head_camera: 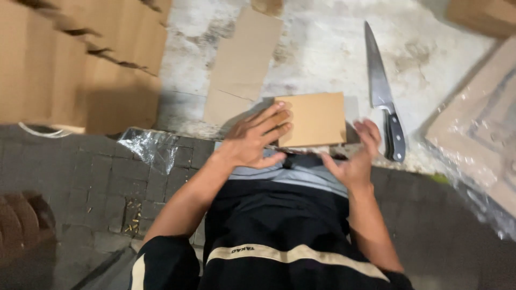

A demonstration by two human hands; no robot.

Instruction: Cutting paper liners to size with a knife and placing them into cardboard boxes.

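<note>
While the small cardboard square (pixel 317 118) lies flat on the pale concrete floor (pixel 322 48), the left hand (pixel 257 138) rests on its left edge with fingers spread, pressing rather than gripping. The right hand (pixel 357 158) hovers released just off the square's lower right corner, touching nothing. A large knife (pixel 382 94) lies just right of the square, blade pointing away.

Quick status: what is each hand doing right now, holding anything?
Left hand: open, fingers spread flat on the small cardboard piece, gripping nothing.
Right hand: open, empty, beside the cardboard's right edge, near the knife but not touching it.
</note>
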